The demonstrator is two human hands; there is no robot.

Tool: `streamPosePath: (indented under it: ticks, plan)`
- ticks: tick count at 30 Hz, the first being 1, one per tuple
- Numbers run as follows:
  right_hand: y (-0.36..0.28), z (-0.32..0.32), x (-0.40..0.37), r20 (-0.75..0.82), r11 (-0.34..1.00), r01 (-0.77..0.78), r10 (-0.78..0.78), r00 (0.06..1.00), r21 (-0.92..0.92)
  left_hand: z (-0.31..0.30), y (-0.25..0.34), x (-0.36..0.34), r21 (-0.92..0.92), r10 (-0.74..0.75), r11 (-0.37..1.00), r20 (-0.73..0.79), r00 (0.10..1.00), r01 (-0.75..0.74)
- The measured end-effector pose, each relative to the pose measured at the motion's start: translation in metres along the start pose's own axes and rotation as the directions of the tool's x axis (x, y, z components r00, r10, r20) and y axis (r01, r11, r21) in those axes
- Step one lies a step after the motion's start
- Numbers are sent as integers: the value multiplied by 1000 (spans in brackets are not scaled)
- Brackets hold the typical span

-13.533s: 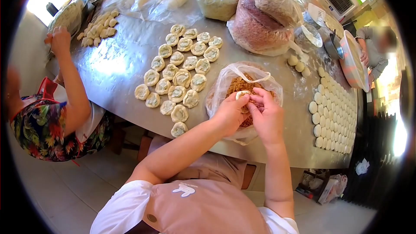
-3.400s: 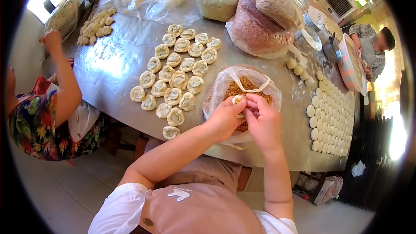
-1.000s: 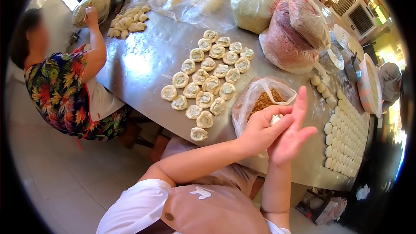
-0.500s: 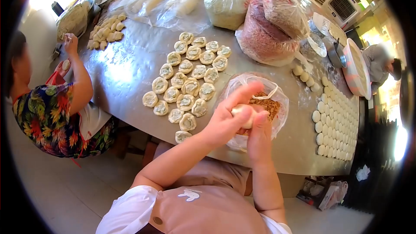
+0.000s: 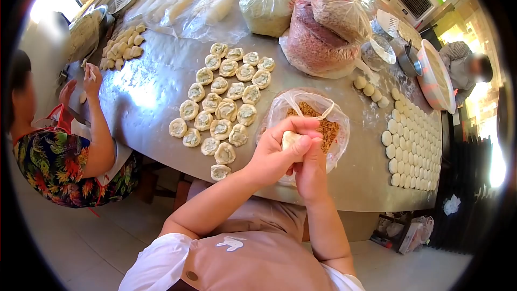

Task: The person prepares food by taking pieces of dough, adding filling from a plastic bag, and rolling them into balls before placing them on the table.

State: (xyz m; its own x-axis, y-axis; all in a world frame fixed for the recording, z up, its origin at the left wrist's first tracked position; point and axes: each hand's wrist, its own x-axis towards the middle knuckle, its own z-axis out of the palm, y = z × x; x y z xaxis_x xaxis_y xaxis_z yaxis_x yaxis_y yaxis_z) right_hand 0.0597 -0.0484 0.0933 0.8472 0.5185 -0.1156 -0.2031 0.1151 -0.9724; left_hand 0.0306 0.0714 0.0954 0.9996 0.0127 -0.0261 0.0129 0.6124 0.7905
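Dough piece (image 5: pixel 291 139) is held over open bag (image 5: pixel 340 148) on bench (image 5: pixel 371 194), cupped btwn curled fingers & thumb of L hand (image 5: pixel 277 151), the nearer; R hand (image 5: pixel 312 175) is set against L thumb, its fingers mostly hidden, grip & dough's long axis undetermined.

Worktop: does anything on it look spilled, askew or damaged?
Nothing looks damaged, and the filling lies inside its bag. White smears, perhaps flour, mark the worktop near the dough balls, as dough work might leave. Slightly odd: the nearest filled round sits close to the worktop's edge.
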Motion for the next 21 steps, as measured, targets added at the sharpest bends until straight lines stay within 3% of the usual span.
streamPosePath:
  ticks: [3, 5, 7, 10, 11, 12, 13, 14, 15, 19, 21]
  plan:
    - [-4, -2, -1, 7, 999, -6, 6, 1000, -33, 11, -5, 6, -78, 169, 982, -69, 983, -174]
    - [0, -7, -4, 35, 1000, -19, 20, 999, -22, 7, -6, 6, -47, 143, 988, -19, 989, -144]
    - [8, -10, -4, 63, 1000, -18, 18, 998, -2, -7, -3, 1, 100, -35, 995, 91, 995, 26]
    - [-1, -9, -4, -90, 940, 135, -170, 981, -313, -8, -7, 0, 310, -32, 949, -81, 996, 56]
    - [-7, -15, -4, -96, 876, 183, -251, 963, -446, -9, -2, -1, 424, -42, 900, -138, 990, 97]
    - [-14, -23, -3, -87, 791, 223, -328, 941, -570, -6, 12, -1, 752, 4, 650, -146, 989, 108]
    - [-21, -27, -3, -67, 687, 250, -399, 914, -682, -8, 7, -2, 809, 94, 587, -103, 990, 29]
    - [-27, -25, -1, 92, 509, 370, -490, 867, -777, -10, -1, -1, 857, 177, 513, -50, 983, -49]
    - [-32, -20, -2, 128, 508, 379, -461, 878, -774, -12, -6, -1, 895, 254, 427, 16, 967, -127]
    - [-31, -13, -5, 190, 523, 400, -409, 892, -753, -6, -9, -2, 851, 344, 463, 85, 935, -248]
    - [-27, -16, -6, 186, 552, 382, -378, 907, -741, -7, -4, -6, 835, 276, 505, 86, 957, -220]
